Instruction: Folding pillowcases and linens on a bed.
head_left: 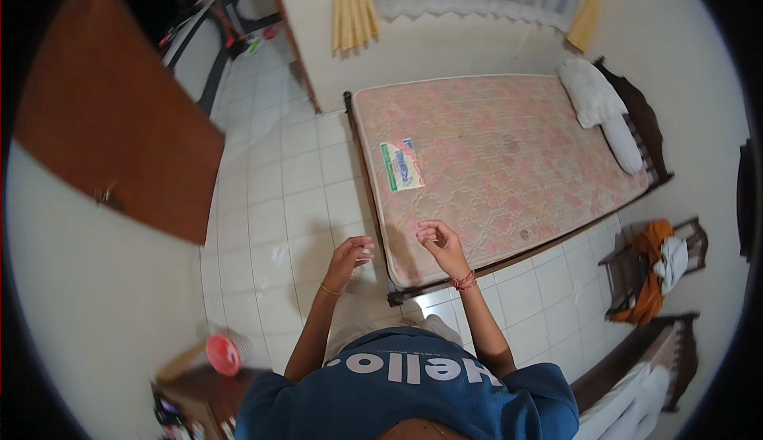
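Note:
My left hand [348, 263] is raised over the tiled floor, just left of the bed's near corner. Its fingers are loosely bent and apart, and nothing is in them. My right hand [443, 248] hovers above the near left corner of the mattress [493, 170], fingers slightly curled, with no object visible in it. The mattress is bare, with a faded pink floral pattern and some stains. A white, green and blue printed label [403, 165] lies on its left part. Under the mattress is a dark wooden bed frame [368, 193].
A white pillow [590, 92] and a bolster [621, 144] lie by the headboard. At right, a wooden chair [612, 285] bears orange cloth [648, 269]; below stands another bed [664, 360]. A brown door [119, 114] is ajar at left. A red container [223, 354] sits near a cabinet [214, 396].

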### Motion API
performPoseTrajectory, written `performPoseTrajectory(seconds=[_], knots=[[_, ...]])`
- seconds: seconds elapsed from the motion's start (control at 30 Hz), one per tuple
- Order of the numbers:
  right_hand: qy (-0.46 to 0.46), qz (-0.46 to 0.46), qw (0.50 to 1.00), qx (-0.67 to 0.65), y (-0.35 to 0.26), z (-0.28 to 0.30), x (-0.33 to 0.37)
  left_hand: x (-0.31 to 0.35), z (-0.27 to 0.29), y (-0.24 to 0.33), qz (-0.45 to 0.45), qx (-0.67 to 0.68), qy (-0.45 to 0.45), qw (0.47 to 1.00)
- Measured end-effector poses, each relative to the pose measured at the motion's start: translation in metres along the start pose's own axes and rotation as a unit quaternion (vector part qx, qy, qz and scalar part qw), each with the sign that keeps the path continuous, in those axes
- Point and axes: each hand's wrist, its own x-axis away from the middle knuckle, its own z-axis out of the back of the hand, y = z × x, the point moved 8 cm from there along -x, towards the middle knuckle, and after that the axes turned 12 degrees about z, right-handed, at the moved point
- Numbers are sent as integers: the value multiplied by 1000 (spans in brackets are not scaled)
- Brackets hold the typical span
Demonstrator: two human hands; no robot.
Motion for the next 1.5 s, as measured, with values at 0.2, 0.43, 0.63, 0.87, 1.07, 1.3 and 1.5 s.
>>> performPoseTrajectory(seconds=[0.2, 0.43, 0.63, 0.87, 1.07, 1.3, 1.5], knots=[[145, 48, 987, 51, -11, -14, -34, -109, -1, 44, 60, -130, -153, 978], [338, 60, 930, 133, -13, -29, -23, -191, -39, 98, -67, -169, -276, 944], [532, 45, 827, 176, -2, -61, 21, -213, -65, 86, 8, -179, -366, 913], [696, 92, 697, 144, 19, -146, 44, -197, -88, 84, 56, -218, -526, 820], [774, 119, 608, 134, 42, -241, 19, -168, -36, 135, -119, -288, -623, 717], [801, 127, 571, 130, 60, -308, -39, -162, 18, 187, -102, -270, -682, 672], [806, 109, 566, 134, 79, -323, -102, -202, 46, 200, -45, -265, -697, 665]])
